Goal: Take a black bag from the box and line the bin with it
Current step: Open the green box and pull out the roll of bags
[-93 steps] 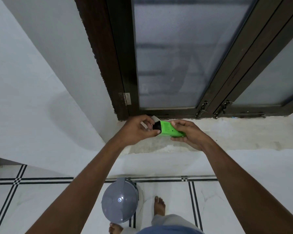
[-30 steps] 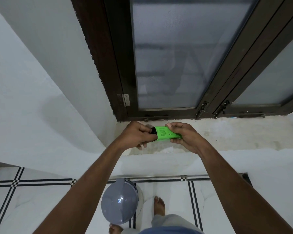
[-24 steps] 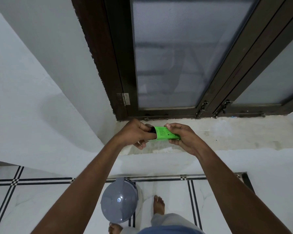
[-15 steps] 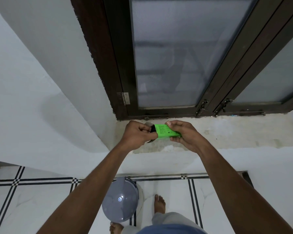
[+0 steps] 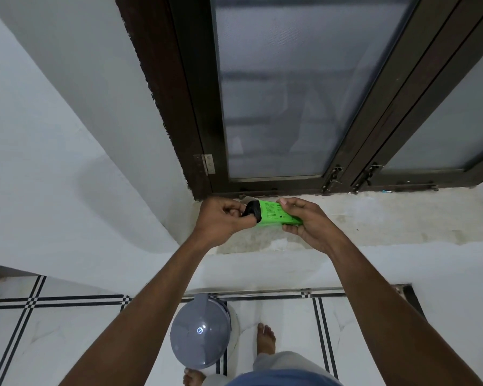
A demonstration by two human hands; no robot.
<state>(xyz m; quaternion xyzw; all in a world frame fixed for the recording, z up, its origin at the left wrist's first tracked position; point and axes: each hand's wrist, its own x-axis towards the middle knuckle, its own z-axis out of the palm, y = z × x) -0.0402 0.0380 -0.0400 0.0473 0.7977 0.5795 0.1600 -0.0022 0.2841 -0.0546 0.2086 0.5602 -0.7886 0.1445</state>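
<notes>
A small bright green box [image 5: 273,215] is held over the window sill, gripped from the right end by my right hand [image 5: 304,221]. A rolled black bag [image 5: 253,210] pokes out of the box's open left end. My left hand [image 5: 223,221] pinches that black roll with its fingertips. The grey bin [image 5: 201,334] with its domed lid closed stands on the floor below, between my forearms.
A rough concrete window sill [image 5: 374,218] runs under a dark wooden window frame [image 5: 195,129] with frosted panes. White walls stand left and below. My bare feet [image 5: 267,339] rest on the white tiled floor beside the bin.
The black roll now sticks out further from the box's left end, with my left fingers closed on it. Both hands stay above the sill, barely shifted.
</notes>
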